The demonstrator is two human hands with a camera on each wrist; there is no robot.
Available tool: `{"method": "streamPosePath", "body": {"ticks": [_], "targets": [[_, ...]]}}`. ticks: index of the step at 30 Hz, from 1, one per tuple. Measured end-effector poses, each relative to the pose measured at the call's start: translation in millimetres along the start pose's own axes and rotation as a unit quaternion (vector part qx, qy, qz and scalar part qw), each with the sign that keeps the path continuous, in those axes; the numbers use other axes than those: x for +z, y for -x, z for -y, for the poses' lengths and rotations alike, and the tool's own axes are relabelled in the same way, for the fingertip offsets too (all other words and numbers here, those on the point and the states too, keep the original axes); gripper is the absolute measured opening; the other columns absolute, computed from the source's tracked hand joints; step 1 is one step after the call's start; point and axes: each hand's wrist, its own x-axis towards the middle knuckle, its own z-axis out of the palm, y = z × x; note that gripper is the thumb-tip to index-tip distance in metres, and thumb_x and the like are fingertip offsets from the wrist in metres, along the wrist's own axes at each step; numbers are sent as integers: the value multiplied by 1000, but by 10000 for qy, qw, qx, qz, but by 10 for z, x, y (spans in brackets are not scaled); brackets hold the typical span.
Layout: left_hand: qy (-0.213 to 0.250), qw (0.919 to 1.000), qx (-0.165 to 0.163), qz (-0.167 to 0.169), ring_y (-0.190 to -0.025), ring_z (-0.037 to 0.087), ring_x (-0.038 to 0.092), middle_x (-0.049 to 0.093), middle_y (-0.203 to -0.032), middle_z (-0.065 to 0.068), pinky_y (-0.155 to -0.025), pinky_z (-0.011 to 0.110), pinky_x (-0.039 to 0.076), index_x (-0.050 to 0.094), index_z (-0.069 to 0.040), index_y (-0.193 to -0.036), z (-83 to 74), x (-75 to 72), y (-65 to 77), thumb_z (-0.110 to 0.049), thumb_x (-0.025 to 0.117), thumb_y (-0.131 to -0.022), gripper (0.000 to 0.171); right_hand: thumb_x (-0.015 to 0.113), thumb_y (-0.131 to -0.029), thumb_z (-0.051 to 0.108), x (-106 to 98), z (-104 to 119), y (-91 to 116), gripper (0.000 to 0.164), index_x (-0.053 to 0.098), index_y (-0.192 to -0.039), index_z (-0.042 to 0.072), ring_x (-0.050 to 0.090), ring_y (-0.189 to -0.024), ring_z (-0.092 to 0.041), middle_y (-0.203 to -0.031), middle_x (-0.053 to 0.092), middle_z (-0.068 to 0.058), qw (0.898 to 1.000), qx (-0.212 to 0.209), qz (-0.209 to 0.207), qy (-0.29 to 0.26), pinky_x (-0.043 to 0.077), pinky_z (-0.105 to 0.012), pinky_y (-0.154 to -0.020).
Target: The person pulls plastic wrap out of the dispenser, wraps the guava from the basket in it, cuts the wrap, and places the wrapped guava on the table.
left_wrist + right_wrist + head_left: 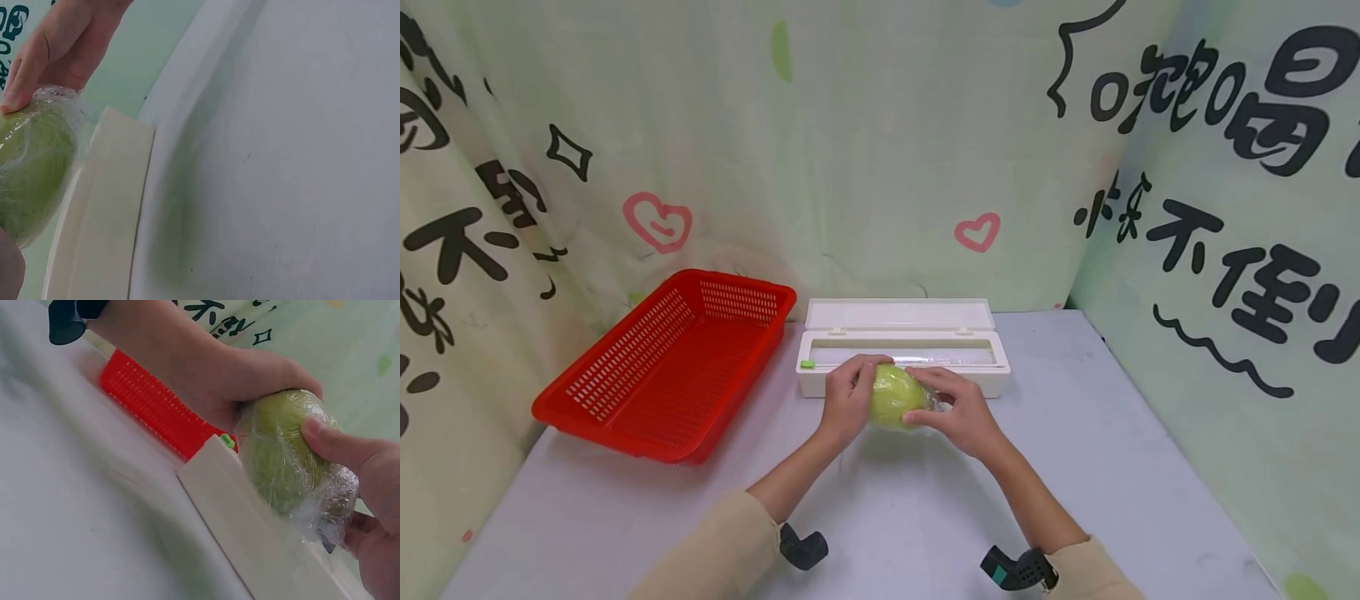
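Observation:
Both hands hold a pale green fruit point(892, 398) above the table, in front of a white cling film dispenser point(904, 380). Clear film covers the fruit, smooth over its side and bunched at the right end, where a dark tip pokes out in the right wrist view. My left hand point(848, 398) grips the fruit's left side, its fingers curving over the far side. At the other end my right hand point(958, 414) pinches the bunched film, its thumb point(334, 445) pressed on the fruit's side. The dispenser's lid point(898, 315) stands raised.
A red perforated plastic basket point(625, 443) stands at the left of the white table point(880, 517). Printed curtains point(865, 167) hang behind and at both sides. A small green piece point(807, 364) sits at the dispenser's left end.

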Motion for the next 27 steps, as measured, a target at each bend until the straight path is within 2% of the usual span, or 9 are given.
{"method": "streamPosePath", "body": {"ticks": [3,6,9,12,14,16,20,23,27], "targets": [[42,9997,156,-177,-89,21,67,75,-96,8,-76,25,50,74,-6,-97,56,16,-6,-6,47,-98,28,84,-73,22,13,20,-1,63,62,-131,14,58,-113,-21,-129,63,-4,10000,-60,-15,60,52,-22,-79],[34,9999,104,-128,-85,19,66,75,-95,8,-72,23,51,74,-7,-96,64,10,-7,-8,45,-98,29,84,-73,22,23,26,-3,63,61,-131,13,58,-114,-23,-130,63,-5,10000,-53,9,68,52,-21,-80],[-48,9994,-149,307,-88,19,64,74,-103,7,-73,24,51,73,-8,-103,75,-27,-15,-14,44,-100,29,84,-73,25,15,26,1,64,61,-132,14,58,-115,-23,-131,62,-5,9998,71,77,138,52,-21,-81],[-253,9936,-323,1057,-102,19,62,69,-119,5,-84,30,52,67,-12,-118,99,-94,-39,-22,44,-102,30,84,-73,27,-24,26,-3,65,61,-132,15,58,-116,-23,-132,62,-4,9994,163,154,250,53,-23,-84],[-499,9859,-312,1568,-113,19,59,64,-128,2,-93,36,50,61,-16,-129,107,-149,-55,-29,48,-100,33,85,-72,27,-62,31,-9,65,61,-132,17,58,-117,-23,-132,62,-3,9991,160,191,343,54,-28,-87],[-774,9770,-147,1980,-119,19,56,60,-134,0,-98,40,48,54,-20,-136,110,-198,-74,-34,56,-96,42,85,-71,27,-99,37,-23,65,61,-131,17,58,-120,-23,-132,62,-3,9987,66,201,471,53,-35,-92],[-1516,9530,349,2599,-122,17,52,51,-142,-3,-97,39,50,44,-23,-143,75,-254,-95,-46,75,-80,74,85,-70,29,-142,41,-41,66,62,-130,17,56,-124,-26,-132,62,-5,9966,-106,248,784,49,-46,-99],[-2129,9303,723,2897,-124,16,50,46,-146,-3,-94,35,51,37,-22,-148,34,-254,-90,-54,81,-69,95,85,-70,31,-139,40,-45,67,62,-130,15,55,-125,-28,-132,62,-6,9955,-135,303,887,48,-49,-100],[-2823,9057,965,3012,-124,19,50,45,-147,0,-92,35,52,30,-21,-151,-2,-221,-66,-60,83,-64,109,86,-70,31,-121,61,-44,66,62,-129,16,55,-125,-28,-132,62,-5,9953,-51,281,927,48,-49,-100]]}}
